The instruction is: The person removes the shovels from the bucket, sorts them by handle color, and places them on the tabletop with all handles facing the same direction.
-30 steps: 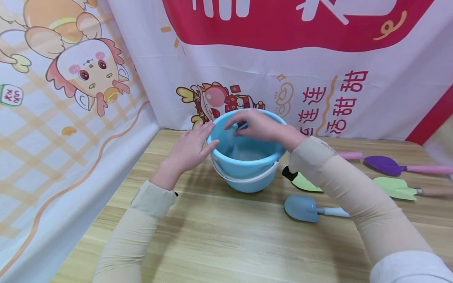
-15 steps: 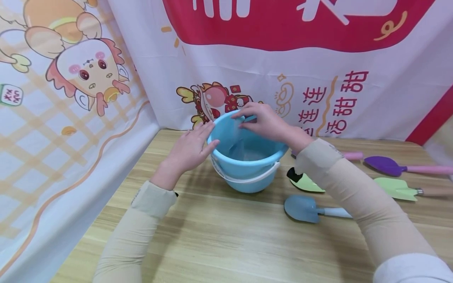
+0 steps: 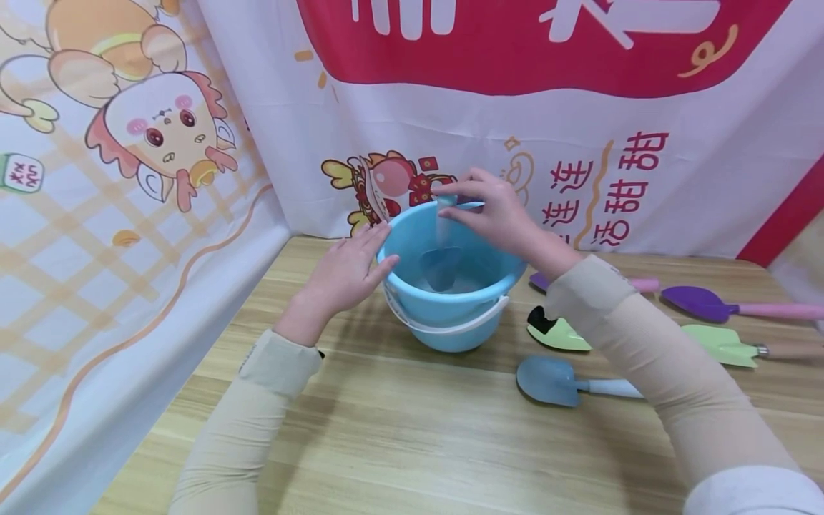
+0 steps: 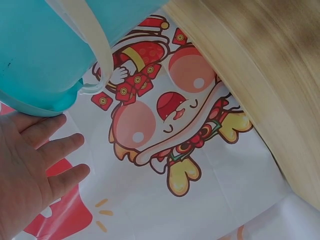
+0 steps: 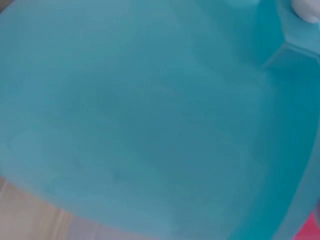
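Observation:
A light blue bucket [image 3: 452, 305] stands on the wooden table, its white handle [image 3: 444, 330] hanging down the near side. Inside it, a small trowel [image 3: 440, 266] stands nearly upright, with its grey-blue blade down and its pale handle up. My right hand [image 3: 498, 214] pinches the top of that handle above the rim, thumb and fingers on either side. On the bucket's left, my left hand [image 3: 344, 268] rests with straight fingers against the rim; the left wrist view shows those fingers [image 4: 55, 150] spread under the rim. The bucket's outer wall [image 5: 150, 125] fills most of the right wrist view.
Right of the bucket lie a blue-grey trowel [image 3: 549, 380], a green trowel [image 3: 561, 336] partly behind my right arm, a green forked-edge tool [image 3: 717, 345] and a purple trowel [image 3: 698, 302]. A pink handle [image 3: 644, 285] shows farther back. Printed cloth [image 3: 412, 121] hangs behind the bucket.
My right hand has risen from inside the bucket to above the rim and shifted right. The trowel has come up with it and turned more upright. My left hand has stayed at the rim.

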A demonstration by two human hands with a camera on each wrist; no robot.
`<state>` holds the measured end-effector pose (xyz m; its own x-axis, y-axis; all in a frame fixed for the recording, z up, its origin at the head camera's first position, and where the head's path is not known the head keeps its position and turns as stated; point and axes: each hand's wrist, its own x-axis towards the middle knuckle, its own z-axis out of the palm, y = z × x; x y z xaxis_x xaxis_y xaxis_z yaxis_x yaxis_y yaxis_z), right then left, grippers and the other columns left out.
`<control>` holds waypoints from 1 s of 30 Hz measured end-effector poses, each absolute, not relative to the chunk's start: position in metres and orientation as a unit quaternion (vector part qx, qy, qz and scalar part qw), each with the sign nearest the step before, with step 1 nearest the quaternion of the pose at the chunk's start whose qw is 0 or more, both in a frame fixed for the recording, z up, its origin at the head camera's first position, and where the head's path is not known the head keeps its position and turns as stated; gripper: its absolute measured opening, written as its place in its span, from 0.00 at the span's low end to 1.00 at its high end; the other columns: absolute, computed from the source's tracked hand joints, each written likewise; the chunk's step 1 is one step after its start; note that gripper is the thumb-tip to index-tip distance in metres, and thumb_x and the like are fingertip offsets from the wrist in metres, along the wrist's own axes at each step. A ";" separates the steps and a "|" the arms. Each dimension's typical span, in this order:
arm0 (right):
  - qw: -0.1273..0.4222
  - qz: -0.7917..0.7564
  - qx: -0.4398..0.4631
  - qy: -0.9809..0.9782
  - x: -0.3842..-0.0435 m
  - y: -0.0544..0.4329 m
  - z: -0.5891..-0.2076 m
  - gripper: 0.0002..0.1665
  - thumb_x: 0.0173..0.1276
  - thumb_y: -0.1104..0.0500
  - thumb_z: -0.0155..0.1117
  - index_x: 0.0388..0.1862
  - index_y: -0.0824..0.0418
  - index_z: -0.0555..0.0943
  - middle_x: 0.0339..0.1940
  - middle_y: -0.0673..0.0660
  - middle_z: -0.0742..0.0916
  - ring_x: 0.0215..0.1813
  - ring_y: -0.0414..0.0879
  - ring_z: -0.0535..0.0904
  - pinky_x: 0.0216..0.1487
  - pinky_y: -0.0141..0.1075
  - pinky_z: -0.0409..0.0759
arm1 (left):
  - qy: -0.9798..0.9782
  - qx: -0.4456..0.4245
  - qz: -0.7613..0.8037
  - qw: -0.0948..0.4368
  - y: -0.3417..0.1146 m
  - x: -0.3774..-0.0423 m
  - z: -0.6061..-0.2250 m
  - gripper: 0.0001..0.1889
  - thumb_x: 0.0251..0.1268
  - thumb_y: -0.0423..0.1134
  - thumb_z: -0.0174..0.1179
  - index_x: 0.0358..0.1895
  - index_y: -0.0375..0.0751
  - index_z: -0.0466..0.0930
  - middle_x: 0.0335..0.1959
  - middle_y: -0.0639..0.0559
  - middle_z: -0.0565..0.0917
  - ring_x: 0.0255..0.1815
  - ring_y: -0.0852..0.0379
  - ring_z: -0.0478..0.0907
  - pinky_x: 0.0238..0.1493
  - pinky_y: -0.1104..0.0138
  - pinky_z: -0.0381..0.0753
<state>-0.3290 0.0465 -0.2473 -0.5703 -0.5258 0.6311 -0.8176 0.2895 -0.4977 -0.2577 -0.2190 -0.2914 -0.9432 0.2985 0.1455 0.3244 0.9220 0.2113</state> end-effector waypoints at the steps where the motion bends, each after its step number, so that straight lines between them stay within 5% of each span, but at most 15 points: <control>1: 0.181 0.420 0.426 -0.781 -0.328 0.047 -0.247 0.22 0.66 0.63 0.75 0.59 0.61 0.86 0.41 0.57 0.83 0.47 0.48 0.83 0.52 0.48 0.86 | -0.979 -0.159 -0.117 0.055 -0.219 -0.258 -0.291 0.38 0.81 0.60 0.44 0.84 0.44 0.51 0.84 0.48 0.52 0.84 0.42 0.44 0.77 0.38 0.49; 30: 0.198 0.522 0.247 -0.792 -0.313 0.082 -0.233 0.21 0.68 0.58 0.74 0.58 0.61 0.86 0.49 0.58 0.83 0.49 0.48 0.86 0.55 0.37 0.84 | -0.978 -0.161 -0.115 0.061 -0.218 -0.256 -0.291 0.38 0.81 0.61 0.41 0.83 0.43 0.51 0.83 0.47 0.53 0.83 0.42 0.45 0.77 0.39 0.50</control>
